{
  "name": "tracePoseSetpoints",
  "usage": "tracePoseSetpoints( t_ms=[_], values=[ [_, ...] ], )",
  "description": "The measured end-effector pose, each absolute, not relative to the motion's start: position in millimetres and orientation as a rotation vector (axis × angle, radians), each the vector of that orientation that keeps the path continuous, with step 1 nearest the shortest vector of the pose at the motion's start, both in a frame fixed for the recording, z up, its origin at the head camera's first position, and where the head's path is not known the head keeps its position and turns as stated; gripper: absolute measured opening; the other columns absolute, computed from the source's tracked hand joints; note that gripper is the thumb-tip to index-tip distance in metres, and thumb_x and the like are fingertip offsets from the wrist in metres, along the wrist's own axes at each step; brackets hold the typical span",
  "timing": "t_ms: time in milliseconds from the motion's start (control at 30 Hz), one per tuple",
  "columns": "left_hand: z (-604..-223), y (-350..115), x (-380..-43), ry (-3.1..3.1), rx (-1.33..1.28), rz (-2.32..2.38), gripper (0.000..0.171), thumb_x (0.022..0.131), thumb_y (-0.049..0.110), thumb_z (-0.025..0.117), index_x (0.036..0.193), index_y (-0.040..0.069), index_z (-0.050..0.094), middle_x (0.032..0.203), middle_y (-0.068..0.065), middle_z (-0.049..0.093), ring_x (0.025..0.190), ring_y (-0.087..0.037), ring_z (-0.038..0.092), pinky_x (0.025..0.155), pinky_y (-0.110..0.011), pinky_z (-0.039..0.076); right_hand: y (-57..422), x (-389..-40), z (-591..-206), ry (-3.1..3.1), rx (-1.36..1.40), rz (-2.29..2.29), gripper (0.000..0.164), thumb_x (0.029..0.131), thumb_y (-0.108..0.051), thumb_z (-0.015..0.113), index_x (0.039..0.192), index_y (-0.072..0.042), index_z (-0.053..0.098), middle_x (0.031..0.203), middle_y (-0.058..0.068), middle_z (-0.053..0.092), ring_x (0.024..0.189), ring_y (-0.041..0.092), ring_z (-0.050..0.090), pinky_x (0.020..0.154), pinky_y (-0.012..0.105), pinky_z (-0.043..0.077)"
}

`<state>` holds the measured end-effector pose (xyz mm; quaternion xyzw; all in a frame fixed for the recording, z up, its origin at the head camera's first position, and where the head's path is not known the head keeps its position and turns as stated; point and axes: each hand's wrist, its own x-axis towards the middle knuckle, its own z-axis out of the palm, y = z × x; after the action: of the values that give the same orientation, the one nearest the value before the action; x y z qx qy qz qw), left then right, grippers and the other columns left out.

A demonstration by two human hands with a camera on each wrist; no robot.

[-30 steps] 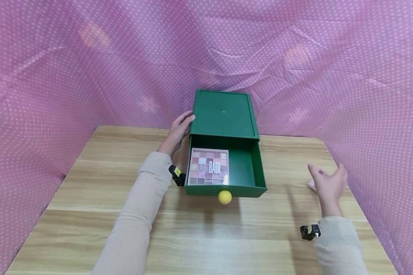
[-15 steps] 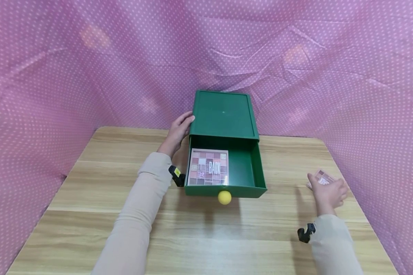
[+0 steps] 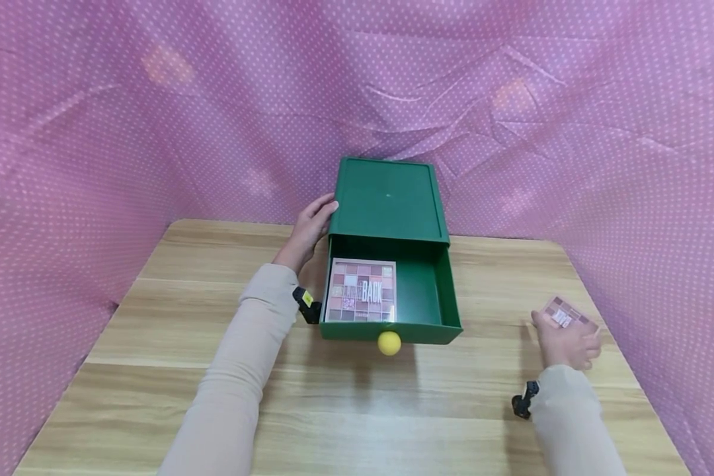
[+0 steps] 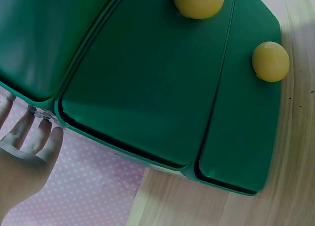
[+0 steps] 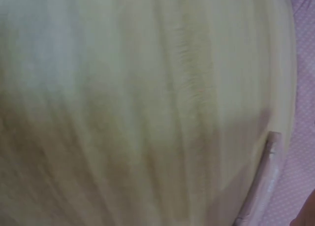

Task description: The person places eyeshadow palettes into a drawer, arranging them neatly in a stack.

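A green drawer unit (image 3: 389,198) stands at the back middle with its top drawer (image 3: 419,291) pulled out. Inside that drawer, on the left, lies a pink eyeshadow palette (image 3: 363,291). My left hand (image 3: 306,231) rests its fingers along the unit's left side; the left wrist view shows those fingers (image 4: 37,137) extended at its edge. On the right of the table, my right hand (image 3: 565,340) covers the near part of a smaller eyeshadow palette (image 3: 562,309), thumb at its left side, other fingers bent. I cannot tell whether they grip it. The palette's edge (image 5: 263,181) shows in the right wrist view.
Lower drawers with yellow knobs (image 4: 270,61) are closed beneath the pulled-out one, whose own yellow knob (image 3: 389,343) faces me. Pink dotted cloth (image 3: 244,99) hangs behind and beside the wooden table (image 3: 172,317).
My right hand has come down from spread fingers above the smaller palette to its near side, the fingers bending. That palette has shifted slightly. My left hand and the drawer stay put.
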<state>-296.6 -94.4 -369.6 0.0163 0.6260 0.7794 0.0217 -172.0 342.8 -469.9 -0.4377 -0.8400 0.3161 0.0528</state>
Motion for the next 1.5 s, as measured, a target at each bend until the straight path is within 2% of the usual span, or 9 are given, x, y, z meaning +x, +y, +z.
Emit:
tracePoseSetpoints(
  t_ms=[200, 367, 700, 1000, 1233, 1500],
  values=[
    [-369, -94, -298, 1.937, 0.038, 2.421, 0.047, 0.084, 0.026, 0.056, 0.126, 0.01, 0.044, 0.119, -0.012, 0.048, 0.102, -0.022, 0.051, 0.084, -0.029, 0.042, 344, -171, -475, -2.67, -1.385, 0.973, 0.121, 0.064, -0.072, 0.047, 0.13, 0.01, -0.012, 0.129, 0.039, -0.011, 0.12, 0.049, -0.003, 0.094, 0.058, 0.007],
    [-368, -94, -300, 1.954, 0.003, 2.394, 0.048, 0.083, 0.029, 0.057, 0.127, 0.012, 0.044, 0.119, -0.01, 0.047, 0.102, -0.021, 0.05, 0.087, -0.033, 0.039, 345, -174, -477, -2.732, -1.421, 0.969, 0.123, 0.064, -0.075, 0.044, 0.128, 0.012, -0.015, 0.127, 0.042, -0.013, 0.118, 0.051, -0.004, 0.094, 0.059, 0.007],
    [-367, -96, -301, 1.981, -0.019, 2.368, 0.049, 0.083, 0.031, 0.057, 0.127, 0.014, 0.044, 0.119, -0.009, 0.048, 0.101, -0.02, 0.051, 0.086, -0.031, 0.04, 350, -181, -483, -2.741, -1.463, 0.964, 0.122, 0.065, -0.073, 0.045, 0.127, 0.017, -0.011, 0.121, 0.045, 0.005, 0.112, 0.053, 0.014, 0.088, 0.059, 0.022],
    [-367, -96, -302, 1.995, -0.016, 2.353, 0.049, 0.083, 0.032, 0.056, 0.127, 0.015, 0.044, 0.118, -0.009, 0.049, 0.101, -0.02, 0.051, 0.084, -0.03, 0.041, 352, -182, -476, -2.746, -1.48, 0.924, 0.119, 0.067, -0.068, 0.048, 0.126, 0.017, -0.01, 0.119, 0.044, 0.012, 0.11, 0.05, 0.019, 0.089, 0.054, 0.026],
    [-369, -95, -301, 2.007, -0.016, 2.333, 0.05, 0.082, 0.035, 0.057, 0.127, 0.016, 0.045, 0.118, -0.007, 0.049, 0.101, -0.019, 0.051, 0.086, -0.032, 0.04, 354, -177, -472, -2.815, -1.467, 0.853, 0.117, 0.068, -0.067, 0.048, 0.124, 0.021, -0.004, 0.111, 0.042, 0.022, 0.101, 0.048, 0.028, 0.082, 0.05, 0.034],
    [-368, -95, -298, 2.02, -0.031, 2.338, 0.048, 0.083, 0.033, 0.056, 0.126, 0.015, 0.045, 0.117, -0.008, 0.049, 0.099, -0.02, 0.051, 0.085, -0.033, 0.04, 358, -180, -474, -2.876, -1.425, 0.879, 0.115, 0.07, -0.062, 0.049, 0.123, 0.021, -0.01, 0.113, 0.044, 0.018, 0.106, 0.051, 0.023, 0.089, 0.051, 0.027]
  ],
)
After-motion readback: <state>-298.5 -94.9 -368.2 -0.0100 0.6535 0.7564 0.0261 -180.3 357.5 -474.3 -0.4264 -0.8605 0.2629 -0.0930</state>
